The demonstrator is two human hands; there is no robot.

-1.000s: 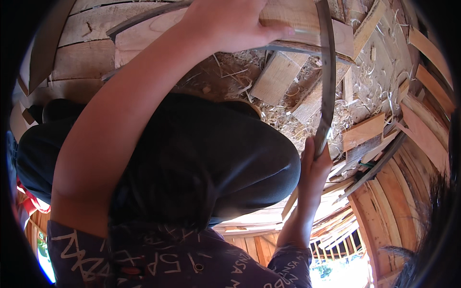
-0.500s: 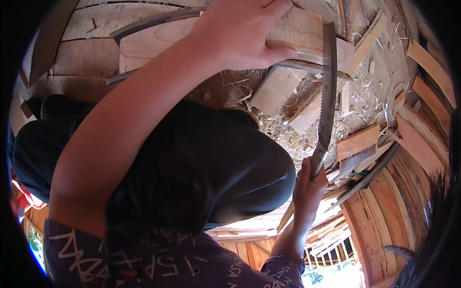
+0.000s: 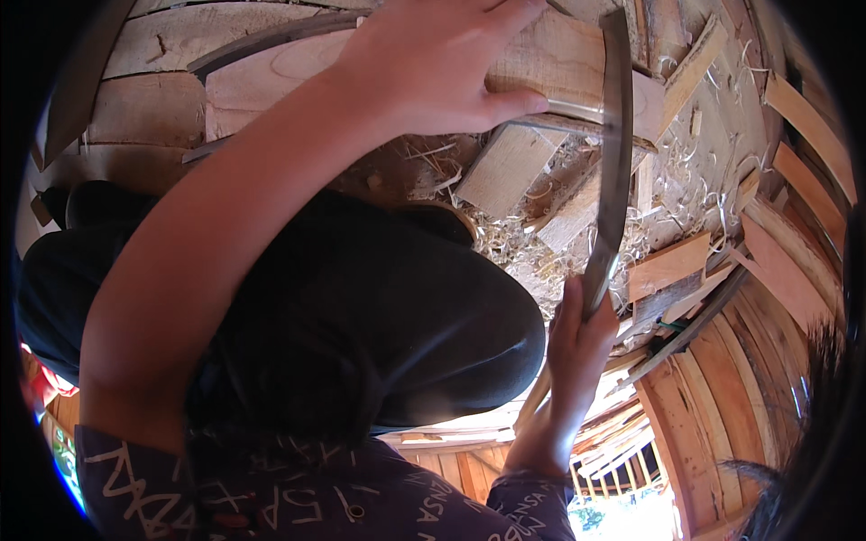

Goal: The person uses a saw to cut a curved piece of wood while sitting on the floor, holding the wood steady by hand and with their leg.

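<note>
A wooden board (image 3: 555, 68) lies across the top of the view, resting on darker, bark-edged wood. My left hand (image 3: 451, 72) is clamped over it, thumb along the near edge. Some of its fingertips run out of view at the top. My right hand (image 3: 582, 334) is closed round the handle of a handsaw (image 3: 615, 162), near my bent knee. The saw's long, slightly curved blade points away from me, its teeth facing left. The blade lies against the board near its right end, and a short piece of wood shows to the right of it.
Offcuts (image 3: 510, 171) and curled wood shavings (image 3: 505, 236) litter the ground below the board. More pieces of wood (image 3: 667, 266) lie to the right, by a stack of long planks (image 3: 722, 388). My dark-trousered leg (image 3: 433, 316) fills the middle.
The saw and my right hand have moved a little farther away from me, along the blade's length. My left hand stays on the board, while the whole view has shifted slightly.
</note>
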